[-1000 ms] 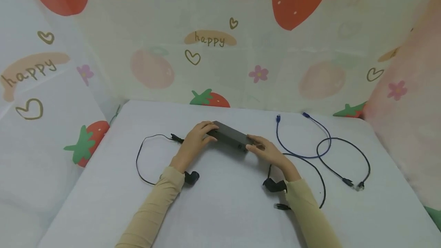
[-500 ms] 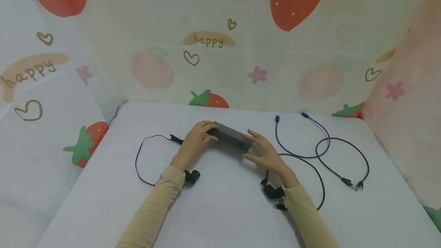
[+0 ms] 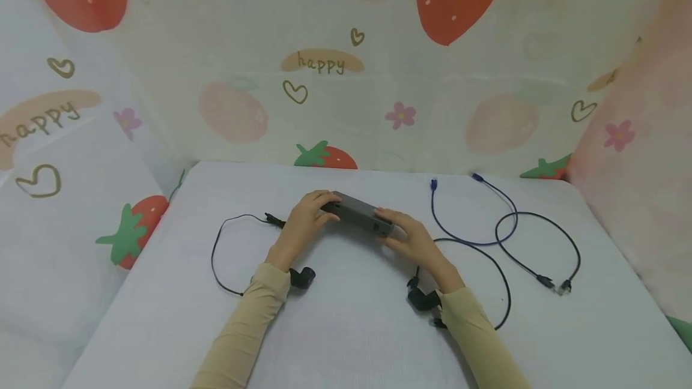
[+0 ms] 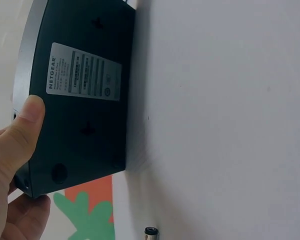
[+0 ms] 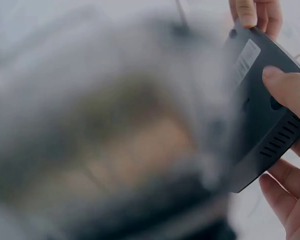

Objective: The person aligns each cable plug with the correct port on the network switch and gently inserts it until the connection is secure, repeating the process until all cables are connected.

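Note:
A dark grey NETGEAR network switch (image 3: 357, 212) is held tilted on edge over the white table, its labelled underside (image 4: 85, 125) facing the wrist cameras. My left hand (image 3: 305, 221) grips its left end, thumb on the underside and fingers behind. At the right end, my right hand (image 3: 413, 239) pinches the switch, thumb on the underside near the vent slots (image 5: 280, 137) and fingers on the opposite side. To the left lies a thin black power cable (image 3: 213, 257); its barrel plug (image 4: 151, 232) shows in the left wrist view.
A blue network cable (image 3: 459, 239) and black network cables (image 3: 578, 251) lie looped on the right of the table, one passing near my right forearm. Black camera mounts (image 3: 303, 278) sit at both wrists. A strawberry-print cloth (image 3: 324, 113) walls the back and sides.
My right hand loosened and spread its fingers at the switch's right end, then closed on it again slightly farther left. The left hand keeps its grip.

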Available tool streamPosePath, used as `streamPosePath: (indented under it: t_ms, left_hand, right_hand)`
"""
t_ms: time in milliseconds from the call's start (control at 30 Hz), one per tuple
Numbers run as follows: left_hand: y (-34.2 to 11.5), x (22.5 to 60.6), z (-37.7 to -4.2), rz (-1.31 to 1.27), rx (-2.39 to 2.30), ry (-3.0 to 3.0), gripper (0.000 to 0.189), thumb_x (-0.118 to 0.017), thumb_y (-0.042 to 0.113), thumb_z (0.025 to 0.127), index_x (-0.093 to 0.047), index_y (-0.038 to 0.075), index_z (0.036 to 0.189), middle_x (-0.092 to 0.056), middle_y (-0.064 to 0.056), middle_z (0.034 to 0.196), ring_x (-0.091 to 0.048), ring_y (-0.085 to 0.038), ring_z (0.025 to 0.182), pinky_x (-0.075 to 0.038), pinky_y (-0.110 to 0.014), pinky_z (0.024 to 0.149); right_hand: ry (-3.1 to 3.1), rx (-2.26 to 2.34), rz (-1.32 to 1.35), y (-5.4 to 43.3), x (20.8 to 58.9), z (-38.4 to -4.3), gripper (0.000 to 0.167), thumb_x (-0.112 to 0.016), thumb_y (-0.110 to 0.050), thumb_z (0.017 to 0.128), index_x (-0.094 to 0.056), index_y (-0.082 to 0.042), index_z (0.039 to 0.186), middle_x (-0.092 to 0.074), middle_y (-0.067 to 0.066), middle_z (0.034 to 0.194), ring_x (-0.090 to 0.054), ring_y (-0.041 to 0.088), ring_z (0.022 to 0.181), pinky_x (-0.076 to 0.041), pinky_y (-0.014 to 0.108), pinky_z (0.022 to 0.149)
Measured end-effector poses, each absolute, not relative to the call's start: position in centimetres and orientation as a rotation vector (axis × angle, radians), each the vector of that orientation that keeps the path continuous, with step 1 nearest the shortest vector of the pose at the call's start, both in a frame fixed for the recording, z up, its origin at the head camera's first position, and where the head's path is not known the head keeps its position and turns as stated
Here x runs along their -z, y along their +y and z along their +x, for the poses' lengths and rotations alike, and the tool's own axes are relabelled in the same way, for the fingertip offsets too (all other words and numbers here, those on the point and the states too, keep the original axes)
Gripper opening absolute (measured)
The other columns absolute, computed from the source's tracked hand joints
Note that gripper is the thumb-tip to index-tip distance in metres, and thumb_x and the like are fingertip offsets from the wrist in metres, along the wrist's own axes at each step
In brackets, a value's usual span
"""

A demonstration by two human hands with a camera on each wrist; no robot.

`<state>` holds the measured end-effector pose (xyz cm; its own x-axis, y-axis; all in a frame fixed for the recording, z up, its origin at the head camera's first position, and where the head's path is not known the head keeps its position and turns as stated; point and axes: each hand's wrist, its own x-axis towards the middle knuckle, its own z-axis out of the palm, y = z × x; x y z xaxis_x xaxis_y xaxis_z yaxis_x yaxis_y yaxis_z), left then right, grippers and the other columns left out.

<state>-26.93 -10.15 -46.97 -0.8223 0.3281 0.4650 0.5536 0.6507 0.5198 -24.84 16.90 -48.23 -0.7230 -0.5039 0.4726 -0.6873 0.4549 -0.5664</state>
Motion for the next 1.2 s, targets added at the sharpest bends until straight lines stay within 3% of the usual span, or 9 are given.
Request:
streamPosePath:
  t_ms: [467,800,967,1200]
  left_hand:
    - [-10.3,46.4,-27.0,-0.693,1.143,-2.564,0.044,-0.072,0.022,0.079,-0.061,0.013,0.121,-0.053,-0.008,0.129,-0.047,-0.022,0.123,-0.040,-0.035,0.103]
    - [-14.1,46.0,-26.7,-0.433,1.247,-2.699,0.050,-0.067,0.020,0.086,-0.049,0.013,0.132,-0.046,-0.009,0.137,-0.039,-0.027,0.130,-0.033,-0.044,0.107]
    - [-16.2,46.2,-26.5,-0.386,1.250,-2.818,0.040,-0.062,0.025,0.089,-0.055,0.013,0.126,-0.054,-0.008,0.130,-0.048,-0.028,0.122,-0.040,-0.046,0.100]
    - [-17.3,46.5,-26.1,-0.568,1.125,-2.930,0.028,-0.065,0.015,0.087,-0.065,0.004,0.112,-0.062,-0.012,0.117,-0.054,-0.031,0.112,-0.042,-0.046,0.097]
  right_hand:
    - [-2.472,-1.117,1.078,17.3,47.6,-25.4,0.054,-0.074,-0.006,0.077,-0.057,-0.014,0.128,-0.057,0.008,0.129,-0.055,0.026,0.117,-0.046,0.038,0.097]
    - [-2.556,-1.175,1.032,17.4,47.4,-25.4,0.052,-0.072,-0.009,0.080,-0.056,-0.018,0.129,-0.057,0.003,0.130,-0.053,0.019,0.120,-0.044,0.035,0.099]
    - [-2.539,-1.172,1.048,17.4,47.5,-25.6,0.053,-0.072,-0.008,0.079,-0.057,-0.017,0.129,-0.058,0.005,0.128,-0.054,0.023,0.118,-0.046,0.038,0.097]
    - [-2.530,-1.181,1.044,17.4,47.6,-25.7,0.053,-0.072,-0.009,0.079,-0.057,-0.018,0.129,-0.058,0.003,0.128,-0.054,0.022,0.118,-0.045,0.039,0.098]
